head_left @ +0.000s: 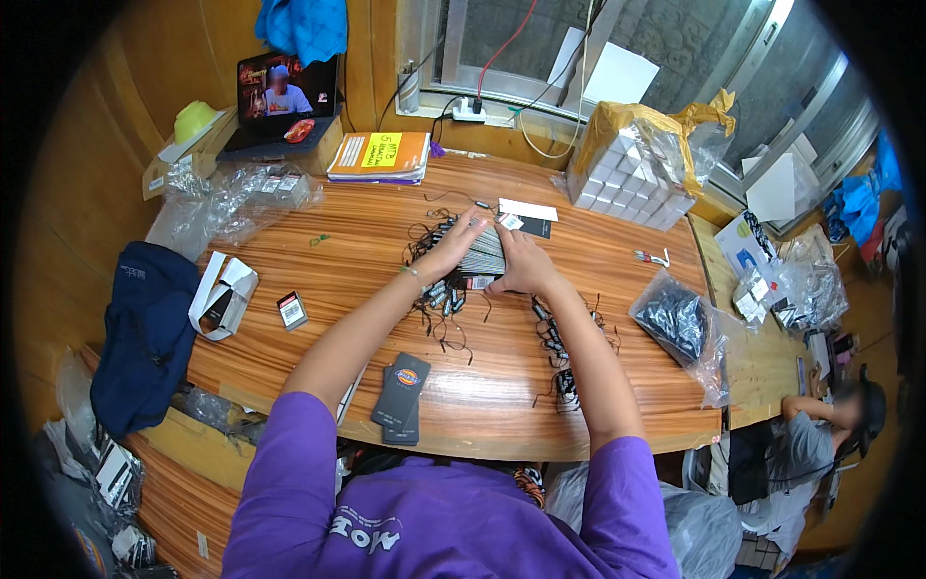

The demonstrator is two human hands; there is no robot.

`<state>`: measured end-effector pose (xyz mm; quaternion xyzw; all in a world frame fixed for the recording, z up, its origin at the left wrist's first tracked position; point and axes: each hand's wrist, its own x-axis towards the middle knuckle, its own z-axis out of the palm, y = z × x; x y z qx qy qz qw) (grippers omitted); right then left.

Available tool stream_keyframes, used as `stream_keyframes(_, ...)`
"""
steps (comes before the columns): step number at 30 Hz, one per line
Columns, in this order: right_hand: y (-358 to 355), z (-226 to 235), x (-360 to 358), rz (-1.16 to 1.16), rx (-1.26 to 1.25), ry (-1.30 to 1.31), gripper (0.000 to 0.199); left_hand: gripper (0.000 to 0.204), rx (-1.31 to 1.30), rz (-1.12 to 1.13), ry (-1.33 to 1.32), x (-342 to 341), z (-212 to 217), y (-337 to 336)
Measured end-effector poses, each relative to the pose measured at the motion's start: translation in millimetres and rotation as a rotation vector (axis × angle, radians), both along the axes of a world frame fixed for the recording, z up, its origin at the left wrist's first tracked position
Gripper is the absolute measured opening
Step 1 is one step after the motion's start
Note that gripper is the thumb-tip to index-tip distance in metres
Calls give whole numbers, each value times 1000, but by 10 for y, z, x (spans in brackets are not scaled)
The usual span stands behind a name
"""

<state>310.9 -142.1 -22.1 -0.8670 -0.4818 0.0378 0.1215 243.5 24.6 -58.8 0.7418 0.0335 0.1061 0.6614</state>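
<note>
A stack of hang tags (484, 257), seen edge-on with black cords trailing from it, lies at the middle of the table. My left hand (451, 251) grips its left side, fingers reaching over the far end. From the right, my right hand (523, 262) holds the other side, thumb at the near end. Black cords with small tabs (439, 297) spread beside the left wrist. More corded tabs (552, 338) lie by my right forearm. Just beyond the stack rests a white card (529, 209) over a dark one. Larger dark hang tags (400, 394) overlap near the front edge.
Left on the table are an open white box (224, 294), a small tag (291, 311) and clear plastic bags (227, 207). A notebook pile (379, 154) and a laptop (287, 96) stand behind. A bag of white boxes (632, 169) and a dark-filled bag (673, 318) sit right. Another person (820, 434) is at far right.
</note>
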Motion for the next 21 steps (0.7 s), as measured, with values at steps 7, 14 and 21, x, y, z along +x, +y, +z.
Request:
stream_keyframes(7,-5,-36,22,-14,47,5,107,135,821,-309,29,-237,222,293)
stream_keyframes(14,153,30,-84,-87,-102,-10,109,122,652,-270,-89,-260,54,233)
stream_keyframes(21,313,129,-174,-100,-241,-28,115,123,693,-267,-47,-280,84,190)
